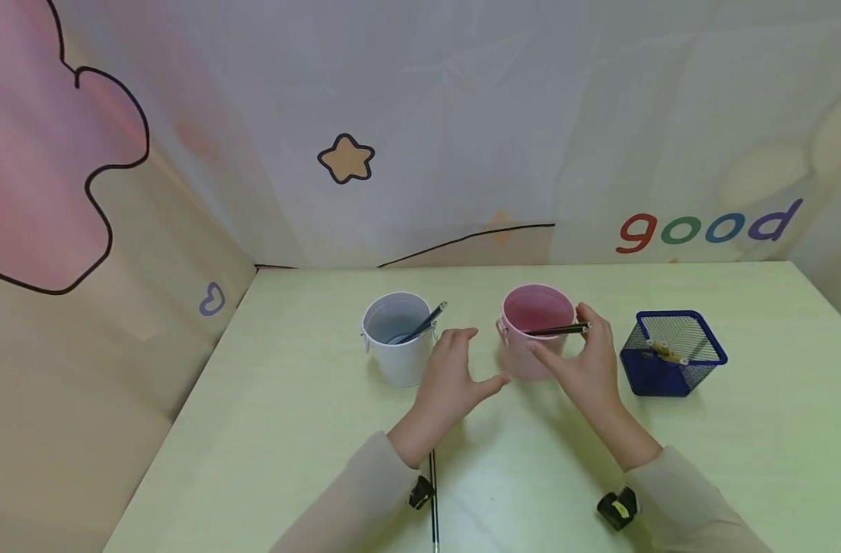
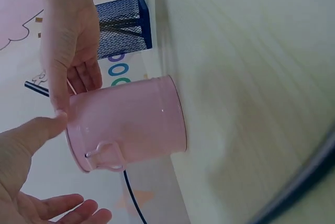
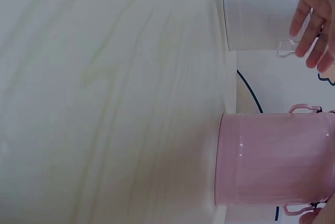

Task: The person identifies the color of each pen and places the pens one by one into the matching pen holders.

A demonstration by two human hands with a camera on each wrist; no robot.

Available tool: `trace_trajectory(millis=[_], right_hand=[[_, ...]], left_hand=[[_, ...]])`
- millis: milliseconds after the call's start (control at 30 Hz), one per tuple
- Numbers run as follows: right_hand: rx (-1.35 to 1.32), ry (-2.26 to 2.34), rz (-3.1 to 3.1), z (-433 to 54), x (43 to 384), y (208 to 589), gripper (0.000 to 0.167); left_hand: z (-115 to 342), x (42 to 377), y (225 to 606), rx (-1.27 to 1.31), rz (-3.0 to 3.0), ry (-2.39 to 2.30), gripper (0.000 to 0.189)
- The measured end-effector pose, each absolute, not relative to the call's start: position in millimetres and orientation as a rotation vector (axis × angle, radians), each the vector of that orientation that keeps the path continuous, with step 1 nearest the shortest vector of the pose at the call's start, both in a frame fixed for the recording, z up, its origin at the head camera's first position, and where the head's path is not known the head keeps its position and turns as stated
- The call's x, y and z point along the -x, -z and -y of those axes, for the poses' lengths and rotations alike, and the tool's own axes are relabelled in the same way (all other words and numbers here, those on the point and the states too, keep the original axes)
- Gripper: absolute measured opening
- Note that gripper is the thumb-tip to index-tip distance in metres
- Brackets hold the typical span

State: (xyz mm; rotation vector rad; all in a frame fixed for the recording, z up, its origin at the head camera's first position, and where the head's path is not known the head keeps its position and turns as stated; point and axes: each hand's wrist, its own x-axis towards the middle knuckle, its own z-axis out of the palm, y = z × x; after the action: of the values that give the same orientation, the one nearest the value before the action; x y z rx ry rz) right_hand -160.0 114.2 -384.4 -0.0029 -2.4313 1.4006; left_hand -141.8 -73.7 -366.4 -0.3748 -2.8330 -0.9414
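A pink bucket [image 1: 531, 361] with small side handles stands upright on the table. My right hand [image 1: 593, 369] grips it at its right side, the thumb at the near rim and the fingers round toward the back. Thin dark pencil-like sticks [image 1: 558, 330] lean out over the rim beside that hand. My left hand [image 1: 451, 376] is held just left of the pink bucket, thumb and fingers spread apart with nothing between them. Its thumb points at the pink bucket's side. Behind it is a white bucket [image 1: 398, 361], with similar dark sticks [image 1: 423, 324] leaning out to the right.
A blue mesh pen holder [image 1: 662, 376] with short yellowish pieces [image 1: 665, 353] stands to the right. Thin dark sticks [image 1: 434, 507] lie on the pale green table [image 1: 268, 430] beside my left wrist. A printed cloth backdrop [image 1: 461, 153] closes off the back and sides.
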Motion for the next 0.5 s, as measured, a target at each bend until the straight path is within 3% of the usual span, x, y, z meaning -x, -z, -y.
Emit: trace_trajectory(millis=[500], right_hand=[[0.002,-1.409,2.409,-111.6,166.6,386.0,0.086]], left_hand=[[109.8,121.4,376.3,0.149,2.813,1.017,0.058]])
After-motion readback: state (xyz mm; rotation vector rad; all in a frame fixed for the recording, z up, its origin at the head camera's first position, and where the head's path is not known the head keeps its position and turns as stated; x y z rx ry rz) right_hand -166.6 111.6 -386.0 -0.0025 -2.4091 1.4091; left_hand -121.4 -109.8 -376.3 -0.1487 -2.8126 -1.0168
